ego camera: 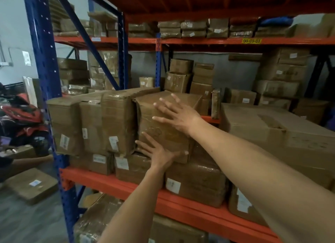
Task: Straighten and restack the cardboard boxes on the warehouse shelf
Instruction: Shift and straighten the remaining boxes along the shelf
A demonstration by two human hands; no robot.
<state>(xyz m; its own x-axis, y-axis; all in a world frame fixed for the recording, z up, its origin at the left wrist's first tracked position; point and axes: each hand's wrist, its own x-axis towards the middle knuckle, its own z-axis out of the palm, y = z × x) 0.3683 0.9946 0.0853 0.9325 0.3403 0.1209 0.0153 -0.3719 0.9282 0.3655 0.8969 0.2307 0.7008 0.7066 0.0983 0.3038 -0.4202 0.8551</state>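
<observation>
One legible marking is present: a yellow tag (251,41) on the upper orange beam (199,41), right of centre, printed in dark characters. It appears to read "00-03-01"; blur makes the digits uncertain.

White labels are stuck to many boxes, including the tall box (116,123) at left centre of the middle shelf, the low box (132,167) beneath it, and the wrapped box (195,183) at the front edge. Their print is too small and blurred to read. The flat box (31,185) on the floor carries a white-and-blue label, also unreadable. No brand names are legible.
</observation>
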